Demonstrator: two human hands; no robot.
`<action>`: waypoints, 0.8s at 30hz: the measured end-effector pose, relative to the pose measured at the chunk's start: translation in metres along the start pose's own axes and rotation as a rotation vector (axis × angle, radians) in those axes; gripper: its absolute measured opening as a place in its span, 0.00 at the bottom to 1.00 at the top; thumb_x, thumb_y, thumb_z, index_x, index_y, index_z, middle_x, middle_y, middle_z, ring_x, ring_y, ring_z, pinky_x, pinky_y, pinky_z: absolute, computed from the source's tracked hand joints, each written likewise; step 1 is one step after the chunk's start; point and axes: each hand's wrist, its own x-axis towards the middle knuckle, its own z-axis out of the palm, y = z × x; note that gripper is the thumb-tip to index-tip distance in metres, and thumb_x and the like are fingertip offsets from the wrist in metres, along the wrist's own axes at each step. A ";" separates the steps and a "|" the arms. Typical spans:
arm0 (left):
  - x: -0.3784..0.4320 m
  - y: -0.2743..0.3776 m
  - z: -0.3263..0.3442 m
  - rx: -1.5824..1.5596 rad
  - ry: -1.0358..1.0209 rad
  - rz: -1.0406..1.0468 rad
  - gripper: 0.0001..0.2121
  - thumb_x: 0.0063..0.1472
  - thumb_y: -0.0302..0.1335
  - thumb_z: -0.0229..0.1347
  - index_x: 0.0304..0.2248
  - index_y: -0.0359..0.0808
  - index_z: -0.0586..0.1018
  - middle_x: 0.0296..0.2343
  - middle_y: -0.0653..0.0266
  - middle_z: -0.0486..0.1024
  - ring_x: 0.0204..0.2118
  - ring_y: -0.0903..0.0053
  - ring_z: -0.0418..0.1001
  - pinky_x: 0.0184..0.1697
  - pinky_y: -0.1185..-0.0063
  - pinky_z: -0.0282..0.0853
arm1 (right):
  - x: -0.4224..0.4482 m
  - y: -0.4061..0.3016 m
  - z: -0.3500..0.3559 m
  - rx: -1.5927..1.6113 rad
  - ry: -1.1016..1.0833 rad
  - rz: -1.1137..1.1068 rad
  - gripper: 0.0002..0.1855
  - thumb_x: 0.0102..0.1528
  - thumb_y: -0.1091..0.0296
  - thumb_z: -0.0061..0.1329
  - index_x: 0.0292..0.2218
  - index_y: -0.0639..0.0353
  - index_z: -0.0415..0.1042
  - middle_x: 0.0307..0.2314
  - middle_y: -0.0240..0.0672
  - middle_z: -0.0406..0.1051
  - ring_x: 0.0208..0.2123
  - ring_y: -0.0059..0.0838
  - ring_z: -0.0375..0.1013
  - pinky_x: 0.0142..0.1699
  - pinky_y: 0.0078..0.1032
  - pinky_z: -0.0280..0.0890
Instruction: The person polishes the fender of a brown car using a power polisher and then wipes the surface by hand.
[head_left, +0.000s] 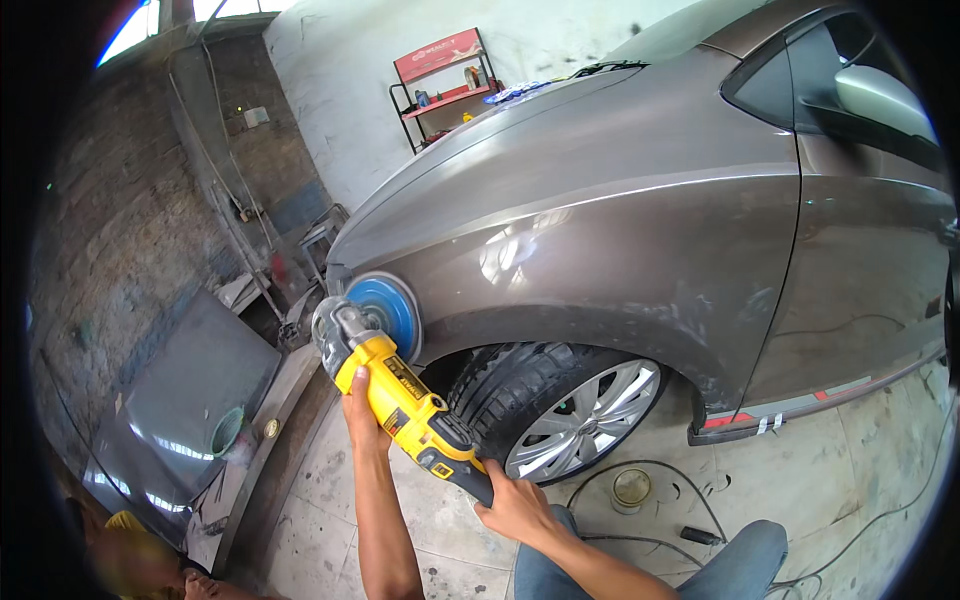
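Observation:
A yellow and black DeWalt rotary polisher (401, 401) is held in both hands. My left hand (363, 412) grips the yellow body just behind the grey-covered head. Around the black rear handle, my right hand (517, 501) is closed. The blue backing plate (386, 307) carries a pale pad whose face is turned to the front fender (585, 247) of a grey-brown car, ahead of the wheel arch. Whether the pad touches the paint cannot be told. Below the arch stands the front tyre (517, 390) with a silver alloy wheel (589, 424), turned outward.
A black power cable (660, 469) loops over the tiled floor beside an open tin (631, 489) and a black cylindrical object (700, 535). Left are a dark car panel (202, 375), a green basket (231, 435) and another person (142, 555). A red shelf rack (442, 82) stands behind.

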 end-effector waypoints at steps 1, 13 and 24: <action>-0.001 -0.003 -0.003 -0.019 0.041 0.006 0.25 0.61 0.42 0.54 0.48 0.29 0.68 0.35 0.53 0.76 0.33 0.68 0.77 0.37 0.71 0.77 | 0.000 0.001 0.000 0.001 0.000 -0.001 0.34 0.47 0.60 0.54 0.53 0.58 0.58 0.22 0.57 0.73 0.28 0.61 0.74 0.36 0.50 0.69; -0.082 0.014 0.140 0.216 -0.170 0.071 0.24 0.53 0.24 0.61 0.48 0.30 0.66 0.37 0.60 0.74 0.38 0.76 0.74 0.43 0.77 0.71 | -0.090 0.057 0.002 0.294 0.326 0.093 0.35 0.41 0.60 0.57 0.50 0.59 0.63 0.35 0.51 0.74 0.35 0.54 0.75 0.42 0.42 0.69; -0.086 0.008 0.162 0.208 -0.219 0.119 0.25 0.52 0.22 0.61 0.48 0.31 0.64 0.38 0.60 0.72 0.39 0.77 0.72 0.45 0.77 0.70 | -0.083 0.074 0.002 0.345 0.383 0.083 0.30 0.41 0.63 0.59 0.46 0.61 0.65 0.33 0.47 0.74 0.37 0.51 0.75 0.42 0.38 0.70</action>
